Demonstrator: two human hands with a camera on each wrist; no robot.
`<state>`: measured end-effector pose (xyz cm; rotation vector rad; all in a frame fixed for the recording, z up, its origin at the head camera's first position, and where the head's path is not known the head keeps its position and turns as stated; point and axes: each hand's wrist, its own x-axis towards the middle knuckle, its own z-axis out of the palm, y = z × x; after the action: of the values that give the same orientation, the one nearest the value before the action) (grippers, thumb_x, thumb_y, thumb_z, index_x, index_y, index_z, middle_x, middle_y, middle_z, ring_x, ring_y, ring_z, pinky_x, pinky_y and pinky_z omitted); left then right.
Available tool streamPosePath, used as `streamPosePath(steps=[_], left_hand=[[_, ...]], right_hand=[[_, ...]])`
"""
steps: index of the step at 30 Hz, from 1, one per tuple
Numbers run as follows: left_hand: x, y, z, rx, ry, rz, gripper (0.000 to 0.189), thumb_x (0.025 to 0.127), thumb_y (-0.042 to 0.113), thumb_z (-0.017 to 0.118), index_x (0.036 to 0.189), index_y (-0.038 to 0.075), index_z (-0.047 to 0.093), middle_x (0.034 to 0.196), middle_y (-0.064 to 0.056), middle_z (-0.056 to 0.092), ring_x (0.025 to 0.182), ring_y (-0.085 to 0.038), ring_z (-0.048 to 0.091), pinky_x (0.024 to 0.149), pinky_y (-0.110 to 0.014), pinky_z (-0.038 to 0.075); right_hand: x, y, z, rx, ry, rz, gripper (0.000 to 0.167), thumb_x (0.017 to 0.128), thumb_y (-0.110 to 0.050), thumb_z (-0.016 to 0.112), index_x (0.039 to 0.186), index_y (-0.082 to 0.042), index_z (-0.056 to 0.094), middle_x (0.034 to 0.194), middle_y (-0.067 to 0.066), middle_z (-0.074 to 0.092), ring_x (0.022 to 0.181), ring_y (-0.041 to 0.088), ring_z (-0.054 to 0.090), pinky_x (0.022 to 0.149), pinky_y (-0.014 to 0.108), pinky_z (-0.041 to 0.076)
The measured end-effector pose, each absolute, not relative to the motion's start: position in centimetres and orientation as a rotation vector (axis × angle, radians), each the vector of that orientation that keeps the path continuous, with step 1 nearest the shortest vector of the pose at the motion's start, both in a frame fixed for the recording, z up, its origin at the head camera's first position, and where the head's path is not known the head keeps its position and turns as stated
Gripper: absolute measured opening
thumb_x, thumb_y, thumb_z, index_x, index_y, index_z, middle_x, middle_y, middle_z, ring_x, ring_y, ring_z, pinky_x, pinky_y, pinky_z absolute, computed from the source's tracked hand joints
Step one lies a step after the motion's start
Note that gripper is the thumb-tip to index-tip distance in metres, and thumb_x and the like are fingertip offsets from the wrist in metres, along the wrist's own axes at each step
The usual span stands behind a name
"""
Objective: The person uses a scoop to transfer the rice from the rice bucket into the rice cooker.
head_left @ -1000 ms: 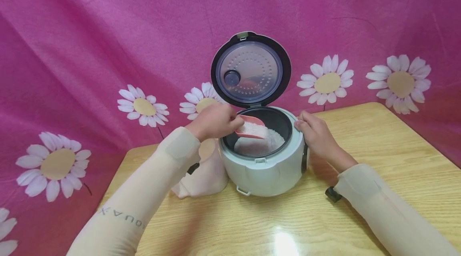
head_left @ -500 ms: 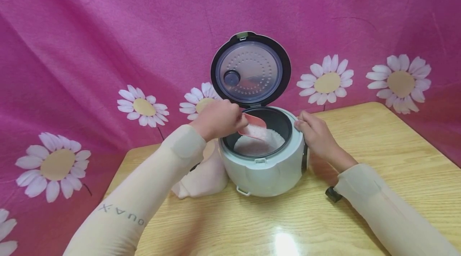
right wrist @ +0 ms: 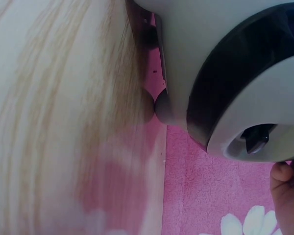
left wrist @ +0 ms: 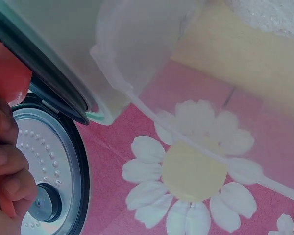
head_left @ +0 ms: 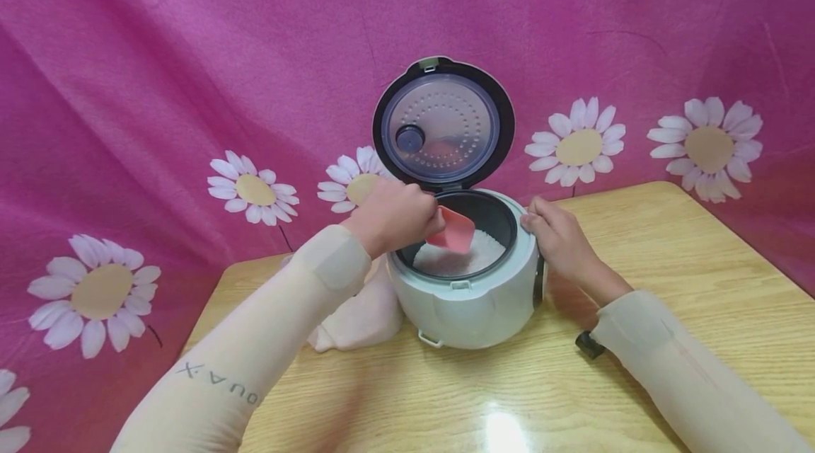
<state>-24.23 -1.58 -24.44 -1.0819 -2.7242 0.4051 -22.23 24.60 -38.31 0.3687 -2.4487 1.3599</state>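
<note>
Over the mouth of the rice cooker (head_left: 467,311), the fingers (left wrist: 10,164) of the left hand (head_left: 397,214) are curled round a red scoop (head_left: 455,230), tipped so its underside shows. Whether any grains remain inside it cannot be seen. Below, white grains (head_left: 487,251) lie in the cooker's dark inner pot (head_left: 501,216). Pouring seems the step in hand; keeping the scoop low and well inside the cooker's rim should limit scatter. At the cooker's right edge, the right hand (head_left: 563,237) grips it, a sensible brace against tilting. Behind, the cooker's lid (head_left: 443,126) stands raised; knuckles should avoid it. Left of the cooker, a translucent container (head_left: 366,315) sits on the counter (head_left: 668,262).
</note>
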Motion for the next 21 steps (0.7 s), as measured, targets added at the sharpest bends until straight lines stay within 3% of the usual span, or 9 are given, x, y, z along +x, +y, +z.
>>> streamPosePath(steps=[7, 13, 21], left_hand=[[-23.7, -2.5, -24.0, -1.057, -2.633, 0.411, 0.028, 0.095, 0.027, 0.056, 0.07, 0.017, 0.062, 0.059, 0.002, 0.052, 0.053, -0.018, 0.051, 0.05, -0.029, 0.039], [-23.2, -4.5, -23.2, -1.045, -2.567, 0.347, 0.031, 0.095, 0.024, 0.058, 0.067, 0.013, 0.064, 0.055, 0.0, 0.053, 0.05, -0.016, 0.049, 0.051, -0.028, 0.042], [-22.7, -7.6, -22.2, -0.971, -2.639, 0.193, 0.024, 0.094, 0.022, 0.061, 0.075, 0.009, 0.067, 0.061, -0.003, 0.057, 0.052, -0.016, 0.052, 0.054, -0.027, 0.047]], right_hand=[[-22.2, 24.6, -38.3, 0.362, -2.456, 1.366, 0.027, 0.108, -0.027, 0.039, 0.092, -0.008, 0.048, 0.081, 0.008, 0.048, 0.082, 0.022, 0.051, 0.065, 0.026, 0.045], [-22.3, 24.7, -38.2, 0.365, -2.443, 1.349, 0.026, 0.108, -0.026, 0.04, 0.091, -0.008, 0.048, 0.08, 0.009, 0.047, 0.079, 0.021, 0.05, 0.064, 0.026, 0.044], [-22.3, 24.6, -38.3, 0.376, -2.422, 1.332, 0.025, 0.106, -0.024, 0.041, 0.088, -0.008, 0.049, 0.078, 0.005, 0.047, 0.078, 0.016, 0.05, 0.065, 0.027, 0.042]])
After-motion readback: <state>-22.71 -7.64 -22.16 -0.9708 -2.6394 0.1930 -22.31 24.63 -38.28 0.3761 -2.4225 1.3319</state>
